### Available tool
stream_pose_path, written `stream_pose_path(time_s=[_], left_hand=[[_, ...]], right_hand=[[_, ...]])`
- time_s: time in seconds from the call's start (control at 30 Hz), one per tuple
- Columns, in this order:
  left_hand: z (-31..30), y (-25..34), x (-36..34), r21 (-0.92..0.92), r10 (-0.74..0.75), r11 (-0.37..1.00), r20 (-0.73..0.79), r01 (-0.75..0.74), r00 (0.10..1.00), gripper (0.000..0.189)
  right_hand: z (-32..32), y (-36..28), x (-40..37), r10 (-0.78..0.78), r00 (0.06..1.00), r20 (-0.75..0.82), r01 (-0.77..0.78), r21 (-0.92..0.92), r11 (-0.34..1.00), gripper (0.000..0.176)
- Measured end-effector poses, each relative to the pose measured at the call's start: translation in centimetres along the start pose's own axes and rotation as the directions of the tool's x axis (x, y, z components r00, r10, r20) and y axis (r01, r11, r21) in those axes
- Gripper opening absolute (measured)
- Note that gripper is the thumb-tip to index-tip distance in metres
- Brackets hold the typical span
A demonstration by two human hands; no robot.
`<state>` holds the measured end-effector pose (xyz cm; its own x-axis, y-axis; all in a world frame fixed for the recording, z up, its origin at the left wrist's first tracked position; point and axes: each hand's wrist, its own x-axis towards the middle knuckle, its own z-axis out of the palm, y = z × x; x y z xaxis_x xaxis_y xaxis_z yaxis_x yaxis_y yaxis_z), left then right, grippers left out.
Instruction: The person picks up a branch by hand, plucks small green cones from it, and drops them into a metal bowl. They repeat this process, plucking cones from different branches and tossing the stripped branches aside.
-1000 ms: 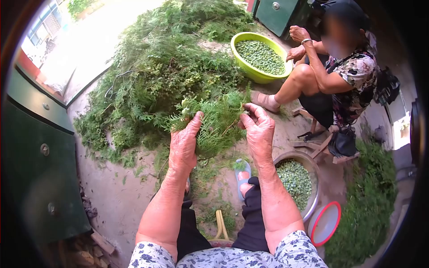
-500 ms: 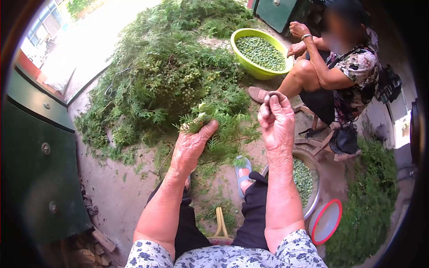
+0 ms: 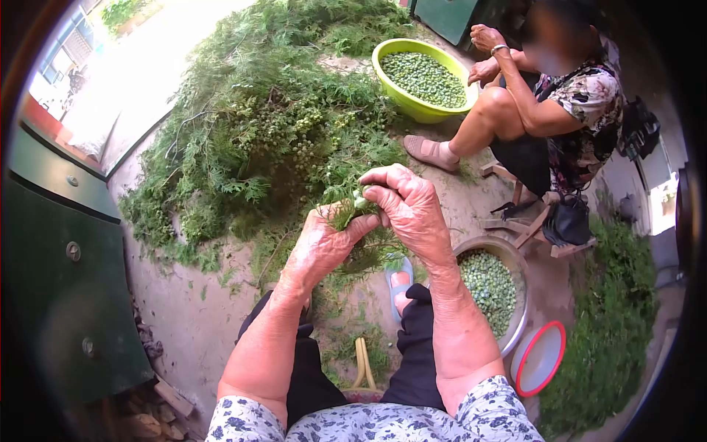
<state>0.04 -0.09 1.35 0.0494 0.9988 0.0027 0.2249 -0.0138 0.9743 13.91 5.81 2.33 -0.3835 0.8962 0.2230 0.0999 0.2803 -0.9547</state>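
My left hand [image 3: 322, 241] is closed around a leafy evergreen sprig [image 3: 339, 215], thumb pressed along it. Pale green seed cones [image 3: 360, 199] stick out at the top of the sprig. Over them my right hand [image 3: 410, 212] pinches with thumb and bent forefinger, touching the cones close to my left thumb. Part of the sprig is hidden behind the fingers. Below my right wrist stands a metal basin [image 3: 525, 287] holding many picked cones [image 3: 488, 289]. A big pile of cut evergreen branches [image 3: 221, 140] lies in front of my hands.
A yellow-green basin [image 3: 421, 110] full of cones stands ahead. Beside it a person [image 3: 578, 103] sits on a low wooden stool [image 3: 532, 230]. A red-rimmed bowl [image 3: 563, 353] and more greenery [image 3: 604, 331] lie at right. Green cabinets [image 3: 62, 280] line the left.
My right hand has moved left and slightly down, from well apart, to meet the cones on the sprig. My left hand keeps hold of the sprig in nearly the same place.
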Motion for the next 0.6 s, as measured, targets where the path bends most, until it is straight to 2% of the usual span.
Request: stream_pose_path(time_s=[0.03,0.07,0.1,0.13,0.17,0.2,0.27,0.3,0.37,0.43,0.47,0.5,0.57,0.6], left_hand=[[0.1,0.1,-0.1,-0.117,-0.067,0.991,-0.077,0.058,0.995,0.016],[0.3,0.2,-0.2,-0.237,-0.143,0.966,-0.145,0.106,0.979,0.016],[0.3,0.2,-0.2,-0.236,-0.143,0.966,-0.141,0.107,0.980,0.016],[0.3,0.2,-0.2,-0.278,-0.098,0.960,-0.200,0.039,0.975,0.017],[0.2,0.1,-0.3,-0.314,-0.057,0.949,-0.261,-0.029,0.964,0.019],[0.1,0.0,-0.2,-0.056,0.069,0.994,-0.310,-0.091,0.948,0.015],[0.0,0.1,-0.4,-0.074,0.058,0.994,-0.296,-0.084,0.954,0.015],[-0.1,0.2,-0.4,-0.091,0.051,0.993,-0.281,-0.079,0.958,0.014],[-0.3,0.4,-0.5,-0.159,0.023,0.985,-0.291,-0.072,0.957,0.013],[-0.8,1.4,-1.1,-0.398,-0.245,0.907,-0.240,0.135,0.939,0.013],[-0.7,0.7,-1.1,-0.533,-0.233,0.843,-0.248,0.068,0.941,0.009],[-0.7,0.3,-1.2,-0.533,-0.234,0.843,-0.250,0.068,0.940,0.009],[-0.9,0.1,-1.1,-0.643,-0.329,0.758,-0.233,0.109,0.915,0.010],[-0.9,0.5,-1.2,-0.698,-0.351,0.711,-0.239,0.091,0.905,0.014]], right_hand=[[0.0,-0.1,0.0,0.000,1.000,-0.006,0.000,-0.002,1.000,0.014],[-0.1,-0.1,0.0,-0.040,0.997,-0.059,0.035,-0.083,0.996,0.012],[-0.1,-0.1,0.0,-0.083,0.991,-0.105,0.065,-0.164,0.984,0.011],[0.1,0.4,0.1,-0.142,0.980,-0.137,0.116,-0.183,0.976,0.009],[0.2,0.3,0.0,-0.138,0.981,-0.137,0.112,-0.182,0.977,0.009],[0.4,0.1,0.0,-0.187,0.969,-0.160,0.144,-0.249,0.958,0.009],[0.7,0.3,0.1,-0.287,0.938,-0.192,0.209,-0.345,0.915,0.007],[0.8,0.6,-0.1,-0.288,0.939,-0.190,0.211,-0.343,0.915,0.007],[1.0,0.9,-0.4,0.015,0.964,-0.267,-0.064,-0.175,0.982,0.006],[-0.6,0.8,0.3,0.239,0.931,-0.276,-0.172,0.243,0.955,0.009],[-1.3,1.2,0.5,0.284,0.926,-0.249,-0.107,0.550,0.829,0.011],[-1.5,1.2,0.7,0.347,0.912,-0.217,-0.099,0.706,0.701,0.013],[-0.9,1.4,0.6,0.434,0.898,-0.077,-0.184,0.830,0.527,0.015],[-0.9,1.3,0.3,0.432,0.898,-0.078,-0.182,0.829,0.529,0.015]])
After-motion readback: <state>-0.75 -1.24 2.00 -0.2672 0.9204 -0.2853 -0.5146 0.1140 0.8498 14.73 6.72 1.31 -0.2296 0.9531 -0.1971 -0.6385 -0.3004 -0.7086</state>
